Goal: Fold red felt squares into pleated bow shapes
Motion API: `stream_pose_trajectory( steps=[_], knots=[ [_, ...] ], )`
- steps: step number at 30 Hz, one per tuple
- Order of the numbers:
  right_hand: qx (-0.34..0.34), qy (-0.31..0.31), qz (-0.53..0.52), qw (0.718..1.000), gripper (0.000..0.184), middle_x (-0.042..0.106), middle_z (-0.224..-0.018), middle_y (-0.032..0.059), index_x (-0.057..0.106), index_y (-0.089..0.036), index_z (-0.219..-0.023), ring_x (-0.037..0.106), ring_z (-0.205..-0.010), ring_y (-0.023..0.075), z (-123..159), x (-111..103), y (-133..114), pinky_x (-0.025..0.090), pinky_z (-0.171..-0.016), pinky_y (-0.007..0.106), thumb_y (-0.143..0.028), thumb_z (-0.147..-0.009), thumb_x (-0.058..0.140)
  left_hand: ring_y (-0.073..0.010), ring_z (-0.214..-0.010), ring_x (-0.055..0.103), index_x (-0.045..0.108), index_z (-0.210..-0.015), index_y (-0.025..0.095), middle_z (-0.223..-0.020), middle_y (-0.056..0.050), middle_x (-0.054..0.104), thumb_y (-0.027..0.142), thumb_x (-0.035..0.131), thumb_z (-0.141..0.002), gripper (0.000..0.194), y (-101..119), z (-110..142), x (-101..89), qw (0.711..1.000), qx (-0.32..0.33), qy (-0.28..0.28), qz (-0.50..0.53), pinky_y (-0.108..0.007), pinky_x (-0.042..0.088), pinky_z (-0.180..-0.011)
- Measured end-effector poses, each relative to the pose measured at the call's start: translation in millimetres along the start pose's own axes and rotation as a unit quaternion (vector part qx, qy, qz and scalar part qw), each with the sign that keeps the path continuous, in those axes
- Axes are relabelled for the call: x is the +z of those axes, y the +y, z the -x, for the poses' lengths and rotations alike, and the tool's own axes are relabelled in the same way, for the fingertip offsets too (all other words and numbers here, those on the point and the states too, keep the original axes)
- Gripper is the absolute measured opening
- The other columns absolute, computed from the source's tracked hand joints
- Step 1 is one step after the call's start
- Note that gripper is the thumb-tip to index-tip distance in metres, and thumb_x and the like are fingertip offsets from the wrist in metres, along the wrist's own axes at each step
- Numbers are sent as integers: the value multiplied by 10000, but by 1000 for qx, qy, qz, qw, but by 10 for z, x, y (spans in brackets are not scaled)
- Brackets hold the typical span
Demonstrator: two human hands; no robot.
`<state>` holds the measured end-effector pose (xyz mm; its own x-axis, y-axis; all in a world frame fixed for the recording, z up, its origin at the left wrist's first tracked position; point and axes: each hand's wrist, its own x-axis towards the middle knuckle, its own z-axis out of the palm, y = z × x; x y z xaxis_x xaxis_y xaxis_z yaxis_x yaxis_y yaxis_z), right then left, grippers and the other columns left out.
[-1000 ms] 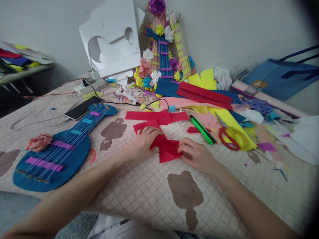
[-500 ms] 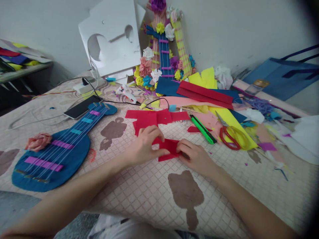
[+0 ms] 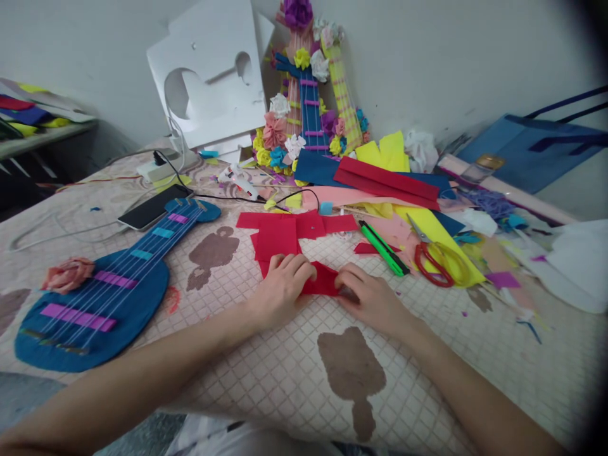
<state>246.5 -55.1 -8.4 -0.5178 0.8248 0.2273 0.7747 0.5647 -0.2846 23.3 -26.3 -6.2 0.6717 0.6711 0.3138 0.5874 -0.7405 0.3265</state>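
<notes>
A small piece of red paper [image 3: 323, 280] lies folded over between my two hands, just above the table. My left hand [image 3: 282, 290] is closed on its left end, fingers curled and thumb tucked out of sight. At the right end, my right hand [image 3: 369, 290] pinches the paper between thumb and fingertips. Just beyond my left hand lie several flat red paper pieces [image 3: 278, 235], overlapping each other. A green utility knife [image 3: 384, 248] rests past my right hand, with a narrow red strip [image 3: 370, 247] beside it.
To the left lies a blue toy guitar [image 3: 152, 275] with a pink paper rose [image 3: 71, 274]. Red-handled scissors [image 3: 433, 266] sit on yellow paper at right. A phone [image 3: 154, 207], glue gun [image 3: 240, 182] with black cord, and flower-trimmed guitars [image 3: 311, 111] stand farther back.
The red piece has gone from spread open to folded over, its near edge brought up. My left hand has turned from a wide thumb-and-finger spread to curled fingers on the paper.
</notes>
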Motion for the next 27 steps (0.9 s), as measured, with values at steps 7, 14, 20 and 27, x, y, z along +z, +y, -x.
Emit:
stream_pose_trajectory(
  steps=[7,14,20,27],
  knots=[
    [-52,12,17,998,88,587,-882,36,514,-201,-839,571,-778,150,3,2,12,435,-651,265,-151,-888,460,-176,-873,524,560,-871,175,-911,-29,609,134,470,-896,102,-72,-4,9,999,50,-20,-8,-373,273,-885],
    [-51,-15,-15,998,81,601,-913,33,535,-206,-897,576,-790,148,2,-22,9,440,-671,263,-146,-858,497,-167,-846,551,559,-874,172,-897,-20,637,135,467,-905,104,-115,-17,20,998,32,-49,22,-369,278,-870],
    [15,-15,-99,995,93,573,-874,9,538,-212,-841,554,-727,122,-14,5,11,429,-638,245,-122,-823,521,-177,-858,561,573,-828,176,-900,-21,621,217,564,-857,51,-94,0,30,996,-51,-44,65,-343,326,-800],
    [73,-17,-162,984,108,531,-766,-13,543,-201,-739,499,-625,102,-28,-7,-17,386,-563,233,-113,-802,542,-192,-867,563,588,-807,174,-893,-20,624,205,600,-821,36,-85,-3,26,991,-87,-40,88,-355,348,-797]
  ],
)
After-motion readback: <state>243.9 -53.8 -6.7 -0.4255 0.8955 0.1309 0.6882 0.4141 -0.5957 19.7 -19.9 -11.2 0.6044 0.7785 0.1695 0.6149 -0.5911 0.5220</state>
